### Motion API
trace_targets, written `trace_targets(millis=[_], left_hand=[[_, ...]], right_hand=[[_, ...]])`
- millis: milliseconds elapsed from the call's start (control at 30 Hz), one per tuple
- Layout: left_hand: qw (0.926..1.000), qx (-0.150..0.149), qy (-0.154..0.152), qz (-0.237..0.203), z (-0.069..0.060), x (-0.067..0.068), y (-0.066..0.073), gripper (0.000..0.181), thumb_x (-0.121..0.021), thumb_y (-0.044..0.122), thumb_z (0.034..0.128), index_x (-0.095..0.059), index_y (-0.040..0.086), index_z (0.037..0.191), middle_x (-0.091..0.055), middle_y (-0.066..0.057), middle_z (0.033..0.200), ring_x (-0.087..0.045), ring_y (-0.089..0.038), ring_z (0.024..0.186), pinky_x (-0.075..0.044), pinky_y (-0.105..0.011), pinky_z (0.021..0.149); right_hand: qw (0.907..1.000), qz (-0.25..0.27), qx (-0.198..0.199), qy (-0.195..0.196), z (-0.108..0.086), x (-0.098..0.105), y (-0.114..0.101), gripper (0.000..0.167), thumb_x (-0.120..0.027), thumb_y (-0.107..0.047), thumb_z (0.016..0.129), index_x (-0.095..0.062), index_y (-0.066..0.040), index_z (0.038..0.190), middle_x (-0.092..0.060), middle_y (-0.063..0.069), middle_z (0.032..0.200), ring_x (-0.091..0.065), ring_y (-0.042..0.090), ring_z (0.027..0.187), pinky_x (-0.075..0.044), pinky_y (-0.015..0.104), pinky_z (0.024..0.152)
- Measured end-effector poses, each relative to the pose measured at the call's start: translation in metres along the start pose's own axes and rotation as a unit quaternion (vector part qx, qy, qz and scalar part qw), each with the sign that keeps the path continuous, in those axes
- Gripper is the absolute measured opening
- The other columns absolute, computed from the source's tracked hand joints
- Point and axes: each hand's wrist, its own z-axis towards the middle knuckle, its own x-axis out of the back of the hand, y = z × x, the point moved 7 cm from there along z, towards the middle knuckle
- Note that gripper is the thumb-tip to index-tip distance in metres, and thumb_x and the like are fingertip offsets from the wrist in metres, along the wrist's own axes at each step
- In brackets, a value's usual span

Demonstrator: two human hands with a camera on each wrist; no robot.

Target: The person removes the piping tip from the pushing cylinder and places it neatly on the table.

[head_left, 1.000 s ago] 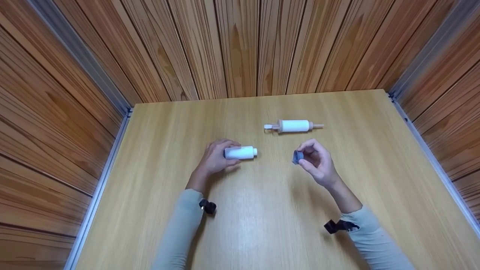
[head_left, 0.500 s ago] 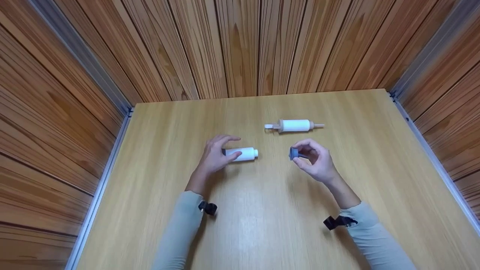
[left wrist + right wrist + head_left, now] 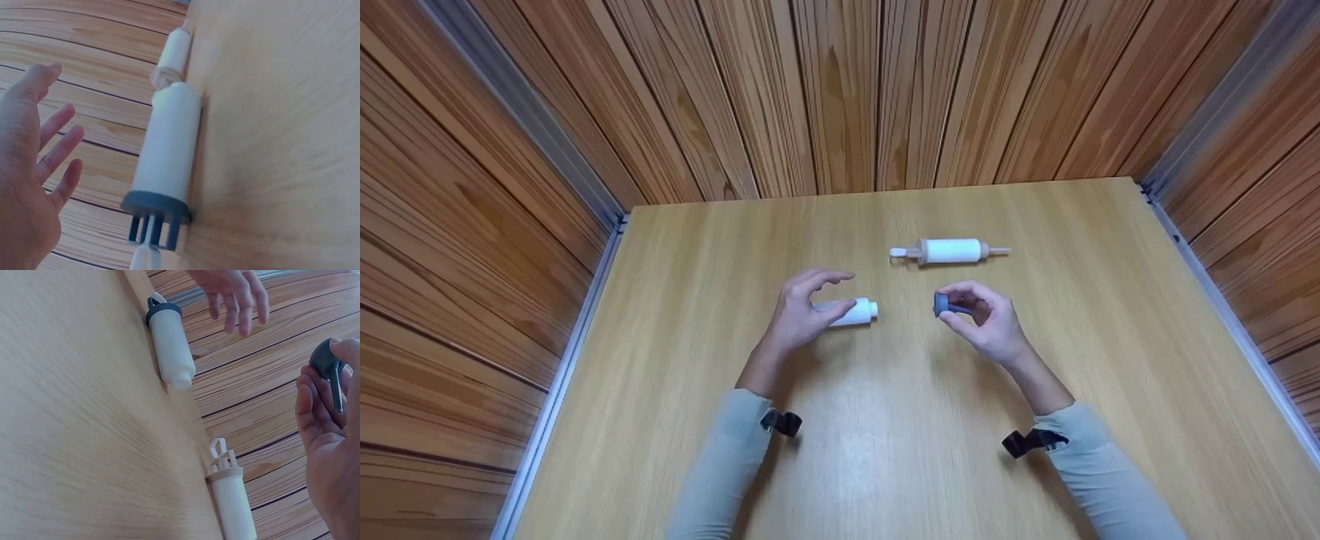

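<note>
A toy syringe with a white barrel, dark blue flange and pale plunger handle lies on its side on the table. My left hand hovers beside and above it, fingers spread and holding nothing; in the head view the hand covers its flange end. The left wrist view shows that dark blue flange and a gap between hand and barrel. To the right, my right hand pinches a dark blue nozzle cap between thumb and fingers, its thin spout pointing back toward the palm.
Behind the hands lies a second toy syringe, white with beige ends and its thin tip to the right. Wood-plank walls enclose the wooden table at the back and sides. Metal rails run along the table's side edges.
My left hand has let go of the blue-flanged syringe, leaving it lying on the table, and its fingers have spread. My right hand has turned the nozzle cap and shifted slightly left.
</note>
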Motion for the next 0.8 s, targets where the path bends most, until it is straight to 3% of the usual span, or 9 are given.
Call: trace_targets(millis=[333,633,800], left_hand=[[0.9986,-0.05,-0.012,-0.009,0.0,-0.008,0.028,0.038,-0.089,0.015,0.0985,-0.081,0.012,0.136,-0.083,-0.009,0.133,-0.077,-0.031,0.128,-0.061,-0.055,0.115],[0.9985,-0.05,-0.021,-0.011,0.0,-0.015,0.045,0.037,-0.088,0.02,0.0998,-0.081,0.012,0.135,-0.084,-0.008,0.132,-0.078,-0.027,0.128,-0.061,-0.049,0.116],[0.9964,-0.078,-0.024,-0.025,0.001,-0.024,0.055,0.034,-0.088,0.018,0.0992,-0.083,0.01,0.132,-0.085,-0.011,0.128,-0.08,-0.029,0.124,-0.064,-0.047,0.112]], right_hand=[[0.9998,0.009,-0.014,-0.01,0.002,-0.011,0.007,0.033,-0.067,0.028,0.09,-0.064,0.025,0.123,-0.076,-0.012,0.117,-0.073,0.002,0.105,-0.063,0.015,0.095],[0.9993,-0.005,-0.037,-0.003,0.006,-0.017,0.008,0.033,-0.07,0.026,0.092,-0.066,0.023,0.124,-0.077,-0.013,0.115,-0.074,0.001,0.106,-0.063,0.016,0.097],[0.999,-0.009,-0.043,-0.006,0.009,-0.022,0.007,0.033,-0.07,0.023,0.093,-0.067,0.021,0.126,-0.077,-0.014,0.115,-0.074,0.002,0.106,-0.063,0.017,0.098]])
